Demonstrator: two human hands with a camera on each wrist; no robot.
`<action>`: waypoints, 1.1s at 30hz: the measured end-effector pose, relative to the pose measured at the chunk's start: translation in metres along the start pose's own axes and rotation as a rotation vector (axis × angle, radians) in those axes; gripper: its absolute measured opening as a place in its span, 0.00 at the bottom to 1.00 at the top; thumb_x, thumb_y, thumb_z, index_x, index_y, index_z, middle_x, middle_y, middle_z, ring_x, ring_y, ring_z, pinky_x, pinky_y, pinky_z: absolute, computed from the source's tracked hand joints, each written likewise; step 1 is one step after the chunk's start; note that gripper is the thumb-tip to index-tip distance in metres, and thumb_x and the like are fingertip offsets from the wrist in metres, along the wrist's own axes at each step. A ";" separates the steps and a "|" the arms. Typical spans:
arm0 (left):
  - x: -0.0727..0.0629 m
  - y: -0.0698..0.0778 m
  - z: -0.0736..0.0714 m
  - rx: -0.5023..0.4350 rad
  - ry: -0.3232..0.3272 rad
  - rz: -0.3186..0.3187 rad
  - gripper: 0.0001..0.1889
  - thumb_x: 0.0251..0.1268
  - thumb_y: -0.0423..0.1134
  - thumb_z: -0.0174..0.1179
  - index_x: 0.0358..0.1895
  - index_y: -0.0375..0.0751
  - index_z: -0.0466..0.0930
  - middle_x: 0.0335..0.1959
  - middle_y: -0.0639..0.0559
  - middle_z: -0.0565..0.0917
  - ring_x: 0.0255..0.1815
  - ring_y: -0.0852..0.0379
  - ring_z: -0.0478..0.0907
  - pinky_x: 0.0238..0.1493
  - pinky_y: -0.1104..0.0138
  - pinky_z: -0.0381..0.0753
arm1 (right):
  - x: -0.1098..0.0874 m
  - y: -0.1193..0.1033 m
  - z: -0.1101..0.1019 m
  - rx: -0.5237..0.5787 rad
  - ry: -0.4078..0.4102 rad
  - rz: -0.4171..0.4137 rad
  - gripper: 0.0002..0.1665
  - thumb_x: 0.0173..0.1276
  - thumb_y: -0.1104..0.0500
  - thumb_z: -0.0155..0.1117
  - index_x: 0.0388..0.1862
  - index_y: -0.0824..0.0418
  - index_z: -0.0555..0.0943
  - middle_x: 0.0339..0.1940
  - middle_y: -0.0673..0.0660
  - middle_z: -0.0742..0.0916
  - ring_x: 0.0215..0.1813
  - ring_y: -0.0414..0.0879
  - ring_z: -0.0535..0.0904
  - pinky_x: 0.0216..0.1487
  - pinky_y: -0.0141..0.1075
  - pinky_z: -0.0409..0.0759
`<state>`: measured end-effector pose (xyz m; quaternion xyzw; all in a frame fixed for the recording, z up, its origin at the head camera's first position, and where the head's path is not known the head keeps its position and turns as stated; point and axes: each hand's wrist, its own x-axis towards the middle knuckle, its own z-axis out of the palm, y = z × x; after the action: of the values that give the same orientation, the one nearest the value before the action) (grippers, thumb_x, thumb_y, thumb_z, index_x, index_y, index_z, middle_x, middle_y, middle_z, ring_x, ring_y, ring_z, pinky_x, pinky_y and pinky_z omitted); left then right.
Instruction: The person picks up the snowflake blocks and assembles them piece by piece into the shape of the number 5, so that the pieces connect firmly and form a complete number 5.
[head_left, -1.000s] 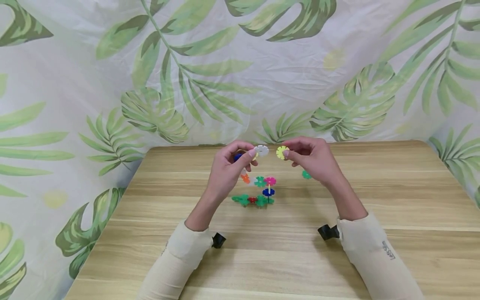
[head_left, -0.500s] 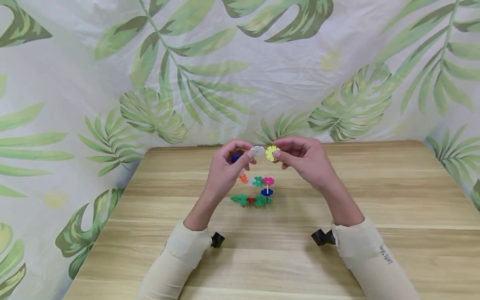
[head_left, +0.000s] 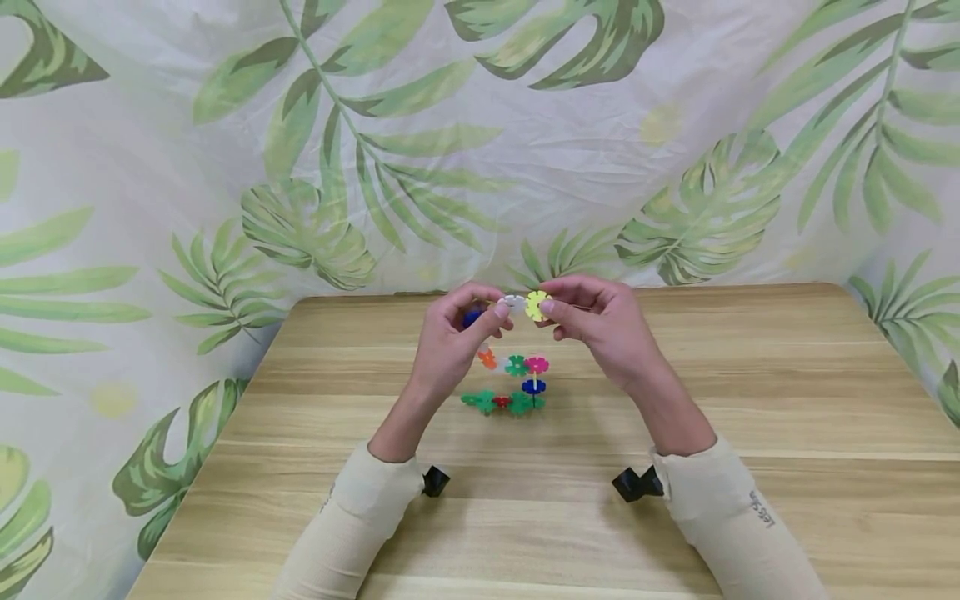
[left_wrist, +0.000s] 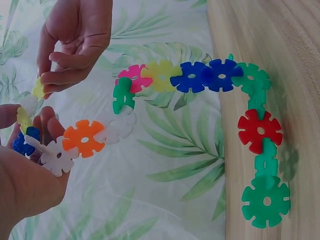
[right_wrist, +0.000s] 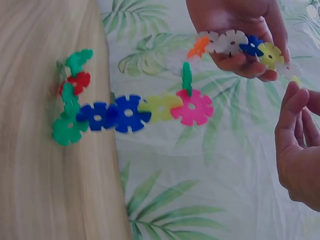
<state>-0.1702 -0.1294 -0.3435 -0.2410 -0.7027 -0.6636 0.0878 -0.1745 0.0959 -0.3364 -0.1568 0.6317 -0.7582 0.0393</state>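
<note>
My left hand [head_left: 453, 342] pinches the upper end of a chain of notched plastic snowflake discs, near a white disc [head_left: 513, 302]. From there the chain runs down through an orange disc [left_wrist: 84, 139], a green one and a pink disc [right_wrist: 192, 107]. Two blue discs [right_wrist: 128, 113] stand in its upright part, and its green and red foot [left_wrist: 260, 131] is on the table. My right hand [head_left: 603, 329] pinches a loose-edged yellow disc [head_left: 536, 305] between thumb and fingers. Its rim overlaps the white disc's edge in the head view.
The wooden table [head_left: 517, 517] reaches back to a leaf-printed cloth [head_left: 420, 150] hanging behind it. A black wrist camera [head_left: 435, 481] sticks out at the left cuff, another camera [head_left: 636, 483] at the right cuff.
My right hand has moved left with the yellow disc, closing the gap to the white disc. The left hand has stayed nearly still, gripping the chain.
</note>
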 end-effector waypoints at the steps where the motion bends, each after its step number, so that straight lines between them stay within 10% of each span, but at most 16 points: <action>1: 0.000 0.000 0.000 -0.002 0.000 0.001 0.09 0.78 0.32 0.62 0.49 0.27 0.84 0.35 0.55 0.88 0.36 0.59 0.87 0.44 0.69 0.88 | 0.000 0.001 0.001 0.024 0.005 0.015 0.08 0.75 0.66 0.71 0.49 0.56 0.90 0.37 0.48 0.90 0.38 0.42 0.89 0.39 0.31 0.89; 19: -0.001 -0.001 -0.003 -0.038 -0.002 0.006 0.09 0.78 0.30 0.62 0.49 0.24 0.82 0.34 0.55 0.88 0.36 0.55 0.86 0.44 0.67 0.89 | -0.003 0.000 -0.004 -0.051 -0.088 -0.005 0.22 0.75 0.72 0.67 0.66 0.72 0.82 0.45 0.49 0.92 0.46 0.43 0.93 0.47 0.37 0.92; 33: -0.001 -0.001 -0.003 -0.080 -0.029 0.021 0.08 0.77 0.27 0.61 0.48 0.21 0.80 0.35 0.56 0.87 0.36 0.59 0.86 0.44 0.68 0.89 | 0.000 0.009 -0.001 0.021 -0.051 -0.067 0.18 0.73 0.71 0.70 0.52 0.51 0.91 0.45 0.46 0.94 0.44 0.40 0.92 0.46 0.34 0.92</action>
<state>-0.1705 -0.1326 -0.3449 -0.2611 -0.6743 -0.6867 0.0748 -0.1759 0.0956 -0.3451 -0.1969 0.6169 -0.7613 0.0317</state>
